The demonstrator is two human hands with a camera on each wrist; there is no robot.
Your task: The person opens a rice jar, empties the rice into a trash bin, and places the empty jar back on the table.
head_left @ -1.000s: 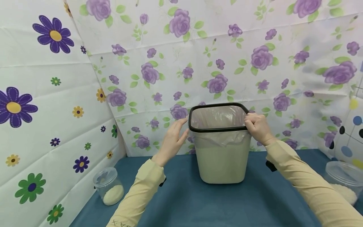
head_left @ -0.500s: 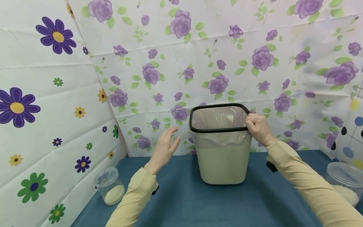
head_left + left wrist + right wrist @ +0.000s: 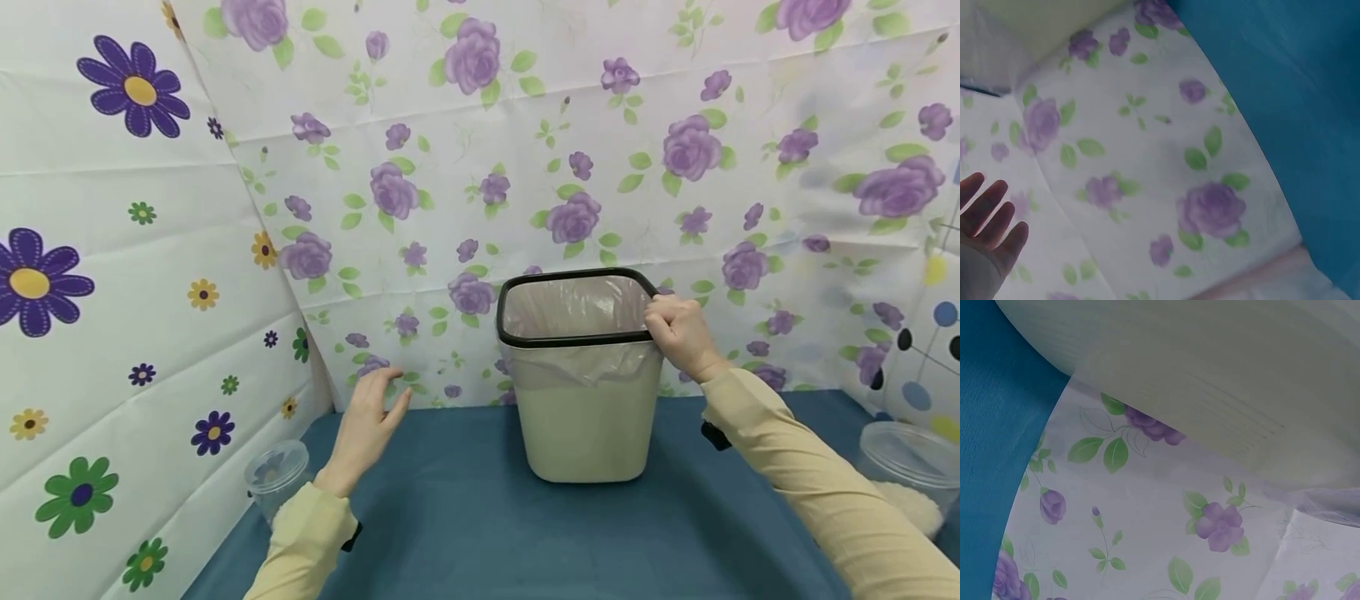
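A beige trash can (image 3: pixel 585 425) with a black rim (image 3: pixel 573 340) stands upright on the blue table. A translucent liner bag (image 3: pixel 573 307) lines it, its edge hanging out below the rim. My right hand (image 3: pixel 681 335) grips the rim at the right side, fingers curled over it. Away to the left of the can, my left hand (image 3: pixel 365 429) is raised above the table, fingers relaxed, holding nothing. The left wrist view shows that hand's fingers (image 3: pixel 994 215) spread. In the right wrist view the can's wall (image 3: pixel 1210 381) fills the top, and the hand is out of sight.
A clear lidded jar (image 3: pixel 276 468) stands at the table's left edge, partly hidden by the left sleeve. Another clear jar (image 3: pixel 911 454) with white contents sits at the right edge, partly behind the right sleeve. Flowered sheets (image 3: pixel 517 175) hang behind the blue table (image 3: pixel 480 533).
My left hand has left the can's left rim and moved left and down toward the left jar. My right hand keeps its grip, and the can stays in place.
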